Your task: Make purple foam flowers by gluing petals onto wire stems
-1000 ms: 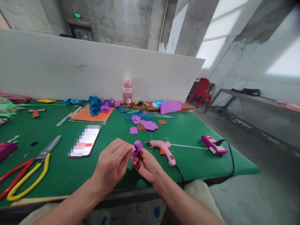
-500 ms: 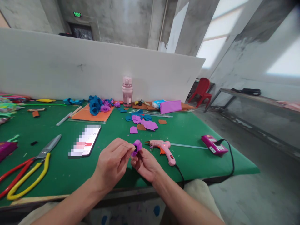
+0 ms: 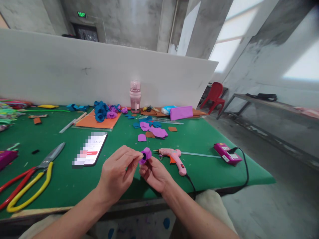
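Observation:
A small purple felt flower [image 3: 145, 155] is held between both my hands above the near edge of the green table [image 3: 67, 179]. My left hand [image 3: 117, 174] pinches its left side with thumb and forefinger. My right hand [image 3: 154, 172] grips it from below, fingers curled around its base. Just right of the hands lies a pink glue gun [image 3: 173, 156], its light on and its black cord running off the table edge.
Large scissors with red and yellow handles [image 3: 27, 181] lie at the left, a phone [image 3: 91, 152] beside them. Purple and blue felt pieces [image 3: 152, 129], finished felt flowers [image 3: 104, 112] on an orange sheet, a pink bottle [image 3: 135, 95] and a magenta power strip [image 3: 227, 154] sit farther back.
Both hands have stayed nearly still, with the purple flower pinched between them; only a slight shift of the view.

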A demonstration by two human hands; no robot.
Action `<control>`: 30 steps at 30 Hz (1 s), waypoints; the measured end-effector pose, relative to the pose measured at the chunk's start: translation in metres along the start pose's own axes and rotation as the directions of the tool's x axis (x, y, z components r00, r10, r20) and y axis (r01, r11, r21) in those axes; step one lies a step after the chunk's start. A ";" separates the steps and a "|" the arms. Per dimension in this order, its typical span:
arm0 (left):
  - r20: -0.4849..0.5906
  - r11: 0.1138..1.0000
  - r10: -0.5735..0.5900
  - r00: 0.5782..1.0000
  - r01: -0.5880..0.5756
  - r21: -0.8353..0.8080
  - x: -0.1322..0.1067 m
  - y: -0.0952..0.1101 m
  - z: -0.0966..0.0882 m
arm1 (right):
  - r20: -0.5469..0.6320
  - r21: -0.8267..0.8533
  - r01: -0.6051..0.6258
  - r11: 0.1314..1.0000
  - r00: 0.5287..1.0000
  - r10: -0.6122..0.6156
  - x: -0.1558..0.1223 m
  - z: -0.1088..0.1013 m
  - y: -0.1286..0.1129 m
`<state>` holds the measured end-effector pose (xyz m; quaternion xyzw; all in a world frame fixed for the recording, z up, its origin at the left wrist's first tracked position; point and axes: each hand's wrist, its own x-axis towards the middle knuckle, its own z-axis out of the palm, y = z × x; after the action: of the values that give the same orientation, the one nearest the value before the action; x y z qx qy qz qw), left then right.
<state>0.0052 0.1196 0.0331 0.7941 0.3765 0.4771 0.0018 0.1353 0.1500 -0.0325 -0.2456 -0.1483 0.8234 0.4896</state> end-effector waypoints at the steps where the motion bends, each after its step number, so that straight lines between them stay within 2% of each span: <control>1: -0.004 1.000 -0.026 1.000 0.026 -0.015 0.001 0.000 -0.001 | 0.001 0.013 0.004 1.000 1.000 -0.004 0.000 0.000 -0.001; 4: -0.044 0.973 -0.205 0.978 0.199 -0.117 0.003 -0.001 -0.005 | -0.005 0.040 0.030 0.999 1.000 -0.030 0.001 -0.001 -0.006; 6: -0.055 0.897 -0.386 0.921 0.361 -0.256 0.006 -0.006 -0.006 | -0.026 0.031 0.052 0.998 0.998 -0.051 0.001 -0.001 -0.010; 8: -0.029 0.771 -0.538 0.843 0.477 -0.421 0.009 -0.012 -0.006 | -0.036 -0.007 0.083 0.997 0.996 -0.083 0.001 -0.001 -0.015; 10: 0.006 0.645 -0.629 0.778 0.526 -0.554 0.011 -0.019 -0.006 | -0.020 -0.090 0.131 0.987 0.991 -0.133 0.000 -0.001 -0.020; 12: 0.028 0.565 -0.667 0.745 0.529 -0.633 0.012 -0.025 -0.006 | 0.018 -0.267 0.194 0.944 0.980 -0.197 -0.001 0.000 -0.024; 13: 0.040 0.540 -0.673 0.739 0.527 -0.656 0.013 -0.027 -0.006 | 0.036 -0.387 0.236 0.891 0.970 -0.241 -0.002 0.001 -0.027; 14: 0.052 0.519 -0.677 0.734 0.527 -0.673 0.013 -0.029 -0.006 | 0.060 -0.521 0.287 0.804 0.952 -0.301 -0.004 0.002 -0.028; 15: 0.073 0.492 -0.684 0.725 0.533 -0.688 0.014 -0.029 -0.006 | 0.099 -0.652 0.345 0.675 0.922 -0.375 -0.006 0.004 -0.030; 17: 0.140 0.416 -0.708 0.692 0.569 -0.710 0.014 -0.027 -0.004 | 0.237 -0.832 0.450 0.324 0.817 -0.525 -0.010 0.006 -0.030; 19: 0.209 0.336 -0.728 0.653 0.605 -0.722 0.014 -0.023 0.000 | 0.411 -0.865 0.503 -0.006 0.700 -0.584 -0.015 0.008 -0.028; 20: 0.239 0.307 -0.730 0.640 0.620 -0.723 0.014 -0.020 0.001 | 0.478 -0.850 0.514 -0.118 0.657 -0.583 -0.017 0.009 -0.027; 22: 0.296 0.268 -0.720 0.627 0.645 -0.715 0.013 -0.015 0.002 | 0.548 -0.823 0.519 -0.230 0.618 -0.564 -0.019 0.008 -0.024; 25: 0.395 0.247 -0.658 0.641 0.679 -0.691 0.011 -0.010 0.000 | 0.531 -0.838 0.488 -0.245 0.622 -0.575 -0.018 0.006 -0.023; 27: 0.469 0.252 -0.594 0.654 0.705 -0.663 0.009 -0.009 -0.002 | 0.490 -0.858 0.472 -0.203 0.632 -0.601 -0.017 0.006 -0.024; 30: 0.557 0.233 -0.525 0.644 0.738 -0.633 0.007 -0.011 -0.001 | 0.440 -0.874 0.468 -0.133 0.644 -0.625 -0.017 0.009 -0.028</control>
<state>-0.0004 0.1309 0.0353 0.5175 0.3920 0.4553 0.6092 0.1580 0.1486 -0.0073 -0.4576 -0.6848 0.2271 0.5197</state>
